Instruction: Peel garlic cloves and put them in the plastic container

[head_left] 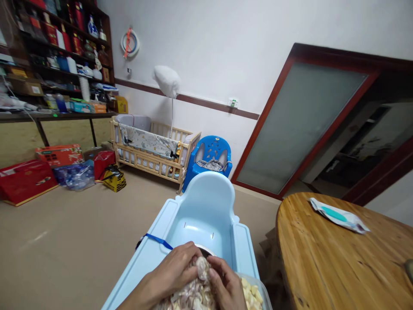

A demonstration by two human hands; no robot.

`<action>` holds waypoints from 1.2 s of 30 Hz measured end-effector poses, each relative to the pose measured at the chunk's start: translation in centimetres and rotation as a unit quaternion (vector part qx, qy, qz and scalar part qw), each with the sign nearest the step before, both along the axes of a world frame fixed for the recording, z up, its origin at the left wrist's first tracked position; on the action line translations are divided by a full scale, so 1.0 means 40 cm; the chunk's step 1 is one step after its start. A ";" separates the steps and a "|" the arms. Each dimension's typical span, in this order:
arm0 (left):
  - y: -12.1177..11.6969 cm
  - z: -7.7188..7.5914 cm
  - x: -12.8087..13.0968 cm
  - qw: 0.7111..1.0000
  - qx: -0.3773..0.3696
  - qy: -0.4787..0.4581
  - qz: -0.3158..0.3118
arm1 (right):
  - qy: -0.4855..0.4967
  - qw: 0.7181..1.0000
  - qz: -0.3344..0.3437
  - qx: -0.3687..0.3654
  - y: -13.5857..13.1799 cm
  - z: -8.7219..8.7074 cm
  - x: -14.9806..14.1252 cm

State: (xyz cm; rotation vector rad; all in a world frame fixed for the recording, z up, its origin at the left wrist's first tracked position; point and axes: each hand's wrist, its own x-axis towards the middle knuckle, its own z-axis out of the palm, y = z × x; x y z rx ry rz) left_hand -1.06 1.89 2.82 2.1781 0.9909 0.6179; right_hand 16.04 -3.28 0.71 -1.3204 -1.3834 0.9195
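Observation:
Both my hands work at the bottom edge of the view over a heap of papery garlic skins (192,295). My left hand (171,271) is curled and my right hand (227,286) is curled too; together their fingertips pinch a garlic clove (203,268) between them. To the right of my right hand lies a clear container of peeled garlic cloves (253,295). The rim of a metal bowl (206,249) shows just beyond my fingers. All of this rests on the tray of a light blue baby chair (203,215).
A round wooden table (338,258) stands to the right with a wet-wipes pack (338,214) on it. Further off are a blue plastic chair (209,157), a wooden crib (151,148), red boxes (26,178) on the floor and dark shelves (54,56) at the left.

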 end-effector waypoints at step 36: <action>-0.021 0.021 -0.013 0.993 0.055 -0.093 -0.052 | 0.014 0.999 -0.004 -0.045 -0.007 0.007 -0.010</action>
